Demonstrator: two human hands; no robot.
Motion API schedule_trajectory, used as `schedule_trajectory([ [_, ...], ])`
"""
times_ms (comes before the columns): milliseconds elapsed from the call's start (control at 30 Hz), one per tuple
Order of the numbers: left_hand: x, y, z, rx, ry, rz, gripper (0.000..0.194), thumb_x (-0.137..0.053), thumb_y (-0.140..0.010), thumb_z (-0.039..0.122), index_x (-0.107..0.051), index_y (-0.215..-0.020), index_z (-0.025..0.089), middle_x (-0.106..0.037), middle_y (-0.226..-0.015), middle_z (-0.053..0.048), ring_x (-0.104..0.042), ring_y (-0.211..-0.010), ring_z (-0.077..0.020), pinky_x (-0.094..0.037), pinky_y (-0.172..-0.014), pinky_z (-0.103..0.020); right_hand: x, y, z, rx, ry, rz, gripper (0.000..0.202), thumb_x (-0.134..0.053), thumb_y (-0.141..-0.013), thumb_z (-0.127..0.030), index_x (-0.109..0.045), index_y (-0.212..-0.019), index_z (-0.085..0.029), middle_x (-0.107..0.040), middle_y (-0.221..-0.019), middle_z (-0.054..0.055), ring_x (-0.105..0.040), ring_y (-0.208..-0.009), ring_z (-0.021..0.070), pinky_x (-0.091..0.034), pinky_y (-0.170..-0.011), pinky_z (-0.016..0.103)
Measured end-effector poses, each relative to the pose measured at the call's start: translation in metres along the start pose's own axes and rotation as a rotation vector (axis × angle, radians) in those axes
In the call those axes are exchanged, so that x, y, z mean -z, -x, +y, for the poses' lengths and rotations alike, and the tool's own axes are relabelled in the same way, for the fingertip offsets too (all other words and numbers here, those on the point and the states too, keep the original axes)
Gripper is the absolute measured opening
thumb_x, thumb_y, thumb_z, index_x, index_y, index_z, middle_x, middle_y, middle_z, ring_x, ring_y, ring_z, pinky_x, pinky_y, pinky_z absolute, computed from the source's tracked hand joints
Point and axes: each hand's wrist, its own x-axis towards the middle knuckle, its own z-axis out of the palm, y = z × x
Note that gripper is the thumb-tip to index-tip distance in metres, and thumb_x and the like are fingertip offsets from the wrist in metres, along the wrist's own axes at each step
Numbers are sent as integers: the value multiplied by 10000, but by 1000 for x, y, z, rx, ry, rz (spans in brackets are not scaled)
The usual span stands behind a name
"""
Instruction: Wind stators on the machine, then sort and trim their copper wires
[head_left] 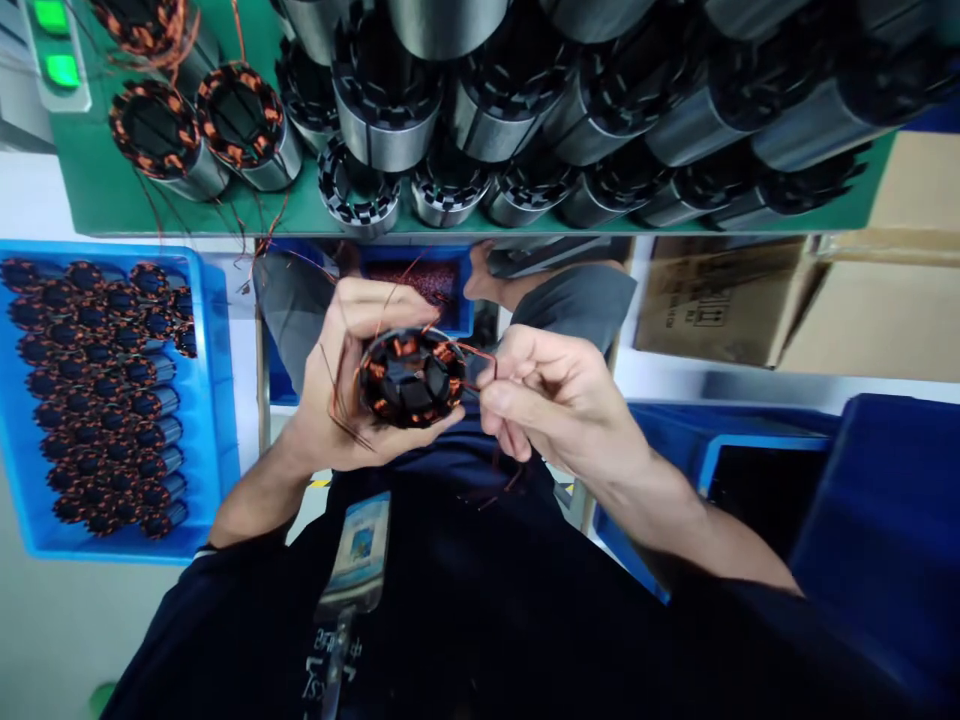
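My left hand (349, 375) is wrapped round a motor stator (412, 378), its open end turned up toward me. Black insulation and copper windings line the inside of the stator. Loose copper wires stick out past my left fingers on several sides. At the stator's right rim, my right hand (551, 395) pinches copper wire (480, 352) between thumb and forefinger. The wire bends from the rim to those fingertips. More wire ends hang below my right hand.
A green bench (247, 215) ahead carries several bare stators (390, 140) and a few wound stators (251, 125). Many wound stators fill a blue tray (214, 400) at left. Cardboard boxes (862, 310) and blue bins (885, 480) stand at right. A blue box (465, 315) sits beyond my hands.
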Motion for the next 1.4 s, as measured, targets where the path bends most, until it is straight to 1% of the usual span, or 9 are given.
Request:
schedule_trajectory([
  [67, -7, 9, -6, 58, 154, -85, 687, -1003, -962, 665, -768, -1531, 359, -789, -1387, -94, -796, -1270, -330, -701, -1148, -544, 7, 8, 12, -36, -56, -12, 366, -1076, -936, -414, -770, -984, -219, -799, -735, -35, -628, -433, 99, -556, -443, 189],
  [133, -21, 16, -10, 379, 559, -96, 674, -880, -1025, 749, -749, -1540, 334, -776, -1294, -106, -788, -1003, -257, -700, -847, -407, 12, 14, 26, -25, -76, -10, 354, -1062, -952, -419, -773, -999, -220, -815, -756, -27, -638, -434, 103, -554, -438, 189],
  [300, -54, 18, -8, 764, 1247, -85, 784, -1046, -784, 654, -685, -1376, 288, -540, -887, 5, -287, -535, -71, -263, -393, -239, 16, 15, 35, 158, 196, -4, 270, -1077, -929, -293, -827, -997, -218, -849, -831, -3, -772, -613, 132, -634, -580, 209],
  [400, -57, 17, -5, 727, 1279, -64, 638, -1071, -770, 484, -652, -1204, 274, -538, -936, 12, -314, -547, -55, -343, -400, -207, 14, 17, 20, 257, 359, -15, 215, -1067, -940, -264, -868, -1015, -233, -856, -850, -6, -792, -676, 131, -647, -650, 220],
  [600, -41, 33, -16, 646, 1052, -40, 561, -925, -1037, 642, -696, -1351, 237, -763, -1132, -97, -719, -802, -166, -677, -762, -307, 5, 29, -9, 313, 490, -30, 198, -1045, -967, -259, -876, -1071, -258, -848, -812, -23, -764, -620, 127, -587, -602, 234],
  [767, -42, 42, -37, 487, 1032, -75, 606, -1053, -923, 358, -769, -1449, 256, -815, -1255, -90, -810, -962, -181, -699, -887, -283, 11, 22, 20, 325, 620, -99, 91, -937, -1045, -221, -847, -1051, -236, -850, -830, -10, -764, -666, 129, -583, -653, 242],
  [933, -44, 37, -29, 113, 468, -65, 621, -1121, -768, 181, -776, -1284, 207, -807, -1151, -64, -813, -1057, -215, -692, -1014, -328, 53, 1, 49, 203, 772, -171, 271, -863, -1088, -388, -782, -893, -218, -814, -790, 10, -712, -661, 134, -545, -647, 250],
  [1200, -33, 36, -2, 142, 405, -379, 1016, -1087, -823, 171, -560, -1682, 303, -776, -1469, -92, -852, -1269, -253, -734, -1073, -320, 47, 0, -46, -103, 450, -269, 365, -980, -1024, -549, -829, -1035, -217, -878, -976, 39, -793, -826, 169, -651, -742, 291],
  [1400, -42, 43, -5, -6, 282, -255, 926, -1089, -813, 209, -603, -1600, 260, -825, -1257, -70, -876, -1054, -249, -759, -922, -382, 34, 7, -54, 103, 635, -262, 240, -983, -1045, -412, -833, -1018, -226, -846, -873, -1, -741, -725, 143, -581, -654, 298],
])
